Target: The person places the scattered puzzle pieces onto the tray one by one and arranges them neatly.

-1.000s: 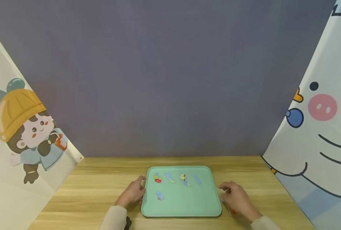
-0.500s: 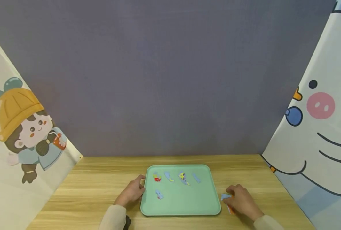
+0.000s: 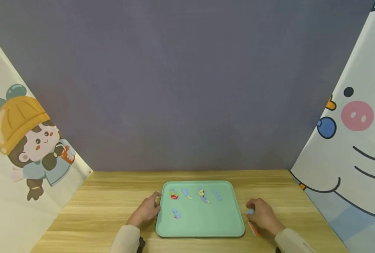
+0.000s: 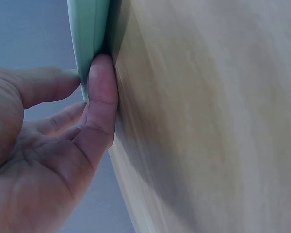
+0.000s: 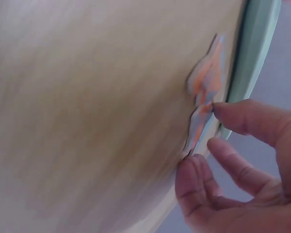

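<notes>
My left hand (image 3: 147,209) grips the left rim of the green tray (image 3: 206,225); in the left wrist view the thumb and a finger (image 4: 102,87) pinch its edge. To the right of the tray, my right hand (image 3: 262,215) pinches a flat light-blue and orange puzzle piece (image 5: 199,127) between thumb and fingertips, close over the table. Only a blue corner of it shows in the head view. Another orange puzzle piece (image 3: 254,229) lies on the table just below that hand.
Flat printed puzzle pieces lie spread on the tray: a red and yellow piece (image 3: 174,195), several others along the top row, and a pale blue piece (image 3: 176,213) below them. The wooden table (image 3: 111,196) meets a grey back wall and printed side panels.
My right hand first drew back from the tray's right edge, uncovering the blue piece, then closed over it. The left hand stays at the tray's rim, and the pieces on the tray keep their places.
</notes>
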`<state>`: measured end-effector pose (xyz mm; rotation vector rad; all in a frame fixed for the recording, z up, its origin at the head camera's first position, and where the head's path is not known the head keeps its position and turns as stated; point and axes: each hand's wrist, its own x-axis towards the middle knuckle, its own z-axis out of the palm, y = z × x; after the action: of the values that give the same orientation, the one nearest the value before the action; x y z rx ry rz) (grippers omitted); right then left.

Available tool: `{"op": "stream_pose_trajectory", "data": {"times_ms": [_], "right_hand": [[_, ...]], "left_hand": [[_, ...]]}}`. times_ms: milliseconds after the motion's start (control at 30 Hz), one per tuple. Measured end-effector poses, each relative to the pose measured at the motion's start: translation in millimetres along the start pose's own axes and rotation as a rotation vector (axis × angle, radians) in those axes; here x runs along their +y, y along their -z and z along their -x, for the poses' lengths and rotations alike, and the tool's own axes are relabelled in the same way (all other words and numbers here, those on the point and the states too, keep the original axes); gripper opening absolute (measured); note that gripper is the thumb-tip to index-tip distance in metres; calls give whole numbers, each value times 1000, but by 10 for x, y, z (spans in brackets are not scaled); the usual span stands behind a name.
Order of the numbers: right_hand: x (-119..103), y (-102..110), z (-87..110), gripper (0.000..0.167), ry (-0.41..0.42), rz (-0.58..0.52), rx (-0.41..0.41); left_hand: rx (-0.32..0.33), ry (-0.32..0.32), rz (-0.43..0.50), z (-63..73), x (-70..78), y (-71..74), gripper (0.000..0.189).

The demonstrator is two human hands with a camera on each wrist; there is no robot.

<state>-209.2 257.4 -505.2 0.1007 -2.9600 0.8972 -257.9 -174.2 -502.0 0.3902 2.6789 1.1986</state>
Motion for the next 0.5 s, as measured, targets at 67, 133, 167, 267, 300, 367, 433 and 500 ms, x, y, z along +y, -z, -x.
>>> {"op": "stream_pose_trajectory", "data": {"times_ms": [67, 133, 167, 267, 300, 367, 433, 500], "right_hand": [[27, 22, -17, 34, 10, -7, 4], [50, 46, -33, 36, 14, -10, -2], [64, 55, -47, 37, 14, -11, -4], [95, 79, -84, 33, 12, -3, -5], [103, 83, -97, 31, 8, -1, -4], [112, 90, -115, 30, -1, 0, -5], [115, 97, -121, 29, -6, -1, -6], [109, 102, -123, 29, -10, -3, -5]], "left_hand": [[0, 2, 0, 1, 7, 3, 46], [0, 4, -2, 3, 15, 6, 46], [1, 5, -3, 5, 19, 8, 46], [2, 8, -1, 11, 33, 13, 47], [1, 10, -1, 10, 34, 14, 47], [0, 11, 0, 8, 35, 12, 47], [1, 11, -1, 4, 32, 8, 47], [1, 13, -1, 0, 30, 4, 47]]}}
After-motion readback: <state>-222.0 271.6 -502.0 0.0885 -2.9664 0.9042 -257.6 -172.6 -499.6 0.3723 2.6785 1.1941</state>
